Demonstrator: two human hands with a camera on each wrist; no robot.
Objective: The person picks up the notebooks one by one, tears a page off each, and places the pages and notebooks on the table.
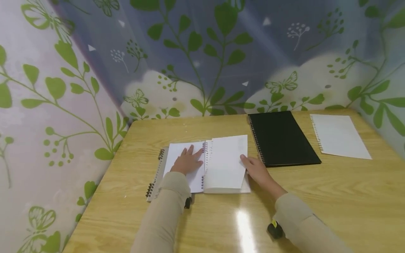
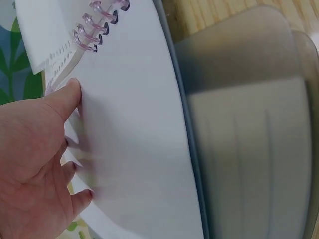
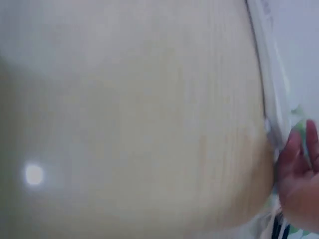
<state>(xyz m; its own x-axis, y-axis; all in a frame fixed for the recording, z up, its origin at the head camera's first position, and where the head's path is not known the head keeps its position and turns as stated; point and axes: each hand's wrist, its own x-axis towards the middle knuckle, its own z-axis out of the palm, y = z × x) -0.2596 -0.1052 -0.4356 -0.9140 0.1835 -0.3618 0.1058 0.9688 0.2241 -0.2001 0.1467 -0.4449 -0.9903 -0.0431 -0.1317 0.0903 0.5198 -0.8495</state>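
A spiral notebook (image 1: 171,158) lies open on the table, its coil (image 1: 203,182) running down the middle. My left hand (image 1: 187,163) rests on the left page with fingers spread. In the left wrist view, its thumb lies close to the purplish rings (image 2: 92,30). At the right edge of a white sheet (image 1: 225,165), my right hand (image 1: 258,173) pinches it, thumb on top and the other fingers hidden underneath. That sheet sits slightly askew over the page stack, and a row of holes shows beside the coil. The right wrist view is blurred.
A grey spiral notebook (image 1: 154,189) lies partly under the open one. Farther right are a black spiral notebook (image 1: 283,138) and a white sheet with a toothed left edge (image 1: 341,136). Patterned fabric walls (image 1: 202,88) stand behind and beside the wooden table (image 1: 341,203).
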